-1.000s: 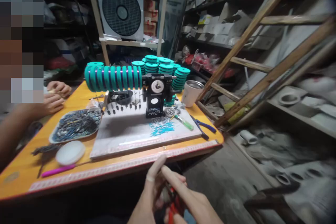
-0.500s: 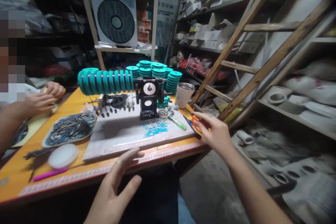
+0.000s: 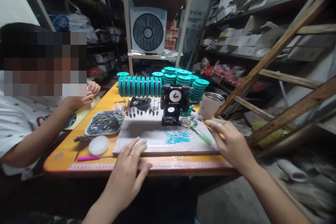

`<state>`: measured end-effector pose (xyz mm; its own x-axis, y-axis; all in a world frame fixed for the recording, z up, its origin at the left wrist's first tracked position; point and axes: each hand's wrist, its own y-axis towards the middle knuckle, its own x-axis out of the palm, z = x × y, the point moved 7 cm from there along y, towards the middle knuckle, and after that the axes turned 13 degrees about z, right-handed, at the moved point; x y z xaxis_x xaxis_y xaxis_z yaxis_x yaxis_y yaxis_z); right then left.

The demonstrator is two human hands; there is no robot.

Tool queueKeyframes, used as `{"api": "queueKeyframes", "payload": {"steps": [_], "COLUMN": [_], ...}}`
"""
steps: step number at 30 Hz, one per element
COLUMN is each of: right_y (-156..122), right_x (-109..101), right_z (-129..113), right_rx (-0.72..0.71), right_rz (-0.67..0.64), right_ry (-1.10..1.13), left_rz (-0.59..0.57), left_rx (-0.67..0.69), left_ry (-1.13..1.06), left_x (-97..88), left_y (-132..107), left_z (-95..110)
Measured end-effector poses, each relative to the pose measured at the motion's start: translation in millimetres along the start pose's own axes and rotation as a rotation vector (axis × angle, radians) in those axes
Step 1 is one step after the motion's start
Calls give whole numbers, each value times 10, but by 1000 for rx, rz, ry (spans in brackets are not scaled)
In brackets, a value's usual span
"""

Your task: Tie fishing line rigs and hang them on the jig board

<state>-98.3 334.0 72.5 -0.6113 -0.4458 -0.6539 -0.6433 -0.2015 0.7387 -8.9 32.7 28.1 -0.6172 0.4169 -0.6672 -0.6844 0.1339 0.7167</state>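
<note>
My left hand [image 3: 129,166] is open, its fingers spread over the front edge of the white board [image 3: 147,146], holding nothing. At the board's right end, my right hand [image 3: 231,141] curls over tools with orange and dark blue handles [image 3: 223,140]. Its fingers hide most of them, so I cannot make out which it grips. Left of that hand lies a green-handled tool [image 3: 201,135]. Light blue slim pieces [image 3: 177,137] and small silver bits are scattered mid-board. Behind them stands a black device with a dial [image 3: 175,96], carrying a row of teal spools [image 3: 139,86].
More teal spools [image 3: 198,90] stack behind the device; a steel-rimmed cup [image 3: 210,106] stands right. Leftward are a tray of small parts [image 3: 105,123], a white round lid [image 3: 98,145] and a magenta-handled tool [image 3: 88,158]. A co-worker's hands [image 3: 86,94] are at the table's left. A wooden ladder [image 3: 262,56] leans right.
The view has swung left, bringing more of the co-worker in. My left hand has come onto the board's edge. My right hand, which held an orange-handled tool, now covers the tools at the board's end.
</note>
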Motion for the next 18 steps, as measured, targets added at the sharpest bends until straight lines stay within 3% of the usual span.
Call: {"api": "queueKeyframes", "payload": {"steps": [3, 6, 9, 12, 15, 18], "right_y": [-12, 31, 121, 166, 88, -107], "right_x": [196, 563, 910, 1070, 1011, 824], "right_z": [-790, -1263, -1403, -1430, -1500, -1578], "right_rx": [-220, -323, -355, -372, -410, -450], "right_rz": [-88, -160, -212, -246, -264, -234], "right_ry": [111, 117, 79, 46, 38, 46], "left_rz": [-8, 2, 24, 31, 43, 59], "left_rx": [57, 101, 114, 127, 165, 229], "left_ry": [36, 56, 100, 135, 142, 151], "left_x": [97, 164, 227, 282, 250, 146], "left_y": [98, 191, 277, 312, 275, 205], "left_z": [16, 33, 12, -26, -42, -29]}}
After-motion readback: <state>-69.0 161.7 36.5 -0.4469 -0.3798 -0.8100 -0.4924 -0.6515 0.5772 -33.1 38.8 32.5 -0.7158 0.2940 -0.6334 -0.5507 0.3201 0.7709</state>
